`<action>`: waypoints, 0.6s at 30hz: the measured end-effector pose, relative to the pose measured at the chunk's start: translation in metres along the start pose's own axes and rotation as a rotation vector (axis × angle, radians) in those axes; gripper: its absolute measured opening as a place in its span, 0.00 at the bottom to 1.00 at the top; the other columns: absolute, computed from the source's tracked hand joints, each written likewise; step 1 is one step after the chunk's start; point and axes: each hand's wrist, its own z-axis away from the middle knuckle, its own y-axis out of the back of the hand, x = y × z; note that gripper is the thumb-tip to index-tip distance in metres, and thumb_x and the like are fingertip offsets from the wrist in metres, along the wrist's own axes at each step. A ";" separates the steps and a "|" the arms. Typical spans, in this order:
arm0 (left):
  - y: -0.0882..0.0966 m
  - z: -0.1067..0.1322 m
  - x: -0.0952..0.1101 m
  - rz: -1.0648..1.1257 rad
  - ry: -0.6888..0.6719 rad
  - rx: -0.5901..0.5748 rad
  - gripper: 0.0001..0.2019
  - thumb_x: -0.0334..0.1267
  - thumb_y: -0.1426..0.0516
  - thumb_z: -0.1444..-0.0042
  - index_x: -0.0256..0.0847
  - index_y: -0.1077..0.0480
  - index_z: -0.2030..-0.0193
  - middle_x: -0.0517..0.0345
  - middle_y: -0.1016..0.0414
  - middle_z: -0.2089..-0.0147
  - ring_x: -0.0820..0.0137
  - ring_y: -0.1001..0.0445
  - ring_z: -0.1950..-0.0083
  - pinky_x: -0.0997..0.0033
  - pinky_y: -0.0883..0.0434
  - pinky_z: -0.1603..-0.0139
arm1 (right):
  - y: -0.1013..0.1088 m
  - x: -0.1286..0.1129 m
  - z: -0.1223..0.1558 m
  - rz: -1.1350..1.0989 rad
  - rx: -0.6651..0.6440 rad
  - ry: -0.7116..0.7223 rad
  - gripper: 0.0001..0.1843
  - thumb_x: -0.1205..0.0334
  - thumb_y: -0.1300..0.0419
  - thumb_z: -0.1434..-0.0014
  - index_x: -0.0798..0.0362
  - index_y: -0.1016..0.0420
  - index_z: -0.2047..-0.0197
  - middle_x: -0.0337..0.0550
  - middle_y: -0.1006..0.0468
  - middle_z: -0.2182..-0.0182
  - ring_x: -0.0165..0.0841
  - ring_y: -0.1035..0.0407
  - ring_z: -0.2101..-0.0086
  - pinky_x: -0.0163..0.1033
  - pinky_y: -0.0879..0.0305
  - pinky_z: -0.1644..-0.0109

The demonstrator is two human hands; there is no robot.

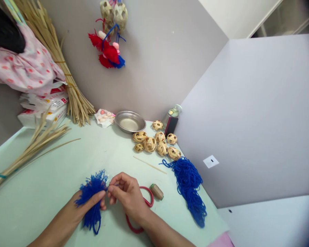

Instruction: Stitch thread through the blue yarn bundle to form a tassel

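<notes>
A bundle of blue yarn with frayed cut ends, like a tassel, is gripped in my left hand, its thumb lying across the strands. Some strands hang below the hand, one ending in a loop. Close beside it, my right hand pinches at the side of the bundle with thumb and forefinger; what lies in the pinch is too small to make out. Under my right wrist are red-handled scissors, with the blades hidden. A spool of brown thread lies just right of the handles.
Several woven balls sit near a metal bowl and a propped phone. A blue yarn skein lies at right, a thin strip ahead. Straw bundles stand left; finished tassels hang on the wall.
</notes>
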 end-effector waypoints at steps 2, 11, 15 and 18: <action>-0.001 0.001 0.003 -0.016 0.020 -0.124 0.25 0.69 0.26 0.60 0.49 0.18 0.76 0.55 0.14 0.73 0.54 0.16 0.66 0.59 0.18 0.58 | 0.002 -0.002 -0.003 -0.076 0.001 -0.030 0.28 0.42 0.19 0.52 0.53 0.25 0.65 0.37 0.21 0.75 0.27 0.32 0.79 0.33 0.37 0.71; -0.008 0.006 0.009 0.279 0.221 -0.057 0.30 0.68 0.21 0.68 0.44 0.15 0.71 0.57 0.18 0.74 0.63 0.21 0.71 0.67 0.21 0.66 | 0.020 -0.060 0.006 -0.330 0.334 0.016 0.22 0.54 0.18 0.56 0.55 0.18 0.62 0.32 0.25 0.75 0.19 0.44 0.81 0.29 0.49 0.76; 0.007 0.000 0.015 0.391 0.126 0.028 0.25 0.62 0.21 0.59 0.43 0.20 0.73 0.60 0.22 0.73 0.67 0.25 0.71 0.73 0.23 0.69 | 0.009 -0.098 0.040 -0.179 -0.066 -0.061 0.16 0.52 0.23 0.42 0.52 0.13 0.55 0.33 0.25 0.75 0.20 0.43 0.81 0.29 0.45 0.75; 0.019 -0.004 0.022 0.469 0.078 0.082 0.23 0.58 0.20 0.58 0.43 0.21 0.72 0.61 0.23 0.73 0.68 0.26 0.70 0.74 0.23 0.69 | -0.001 -0.119 0.071 0.112 -0.482 -0.069 0.25 0.47 0.24 0.40 0.46 0.13 0.42 0.40 0.18 0.68 0.29 0.28 0.73 0.33 0.32 0.68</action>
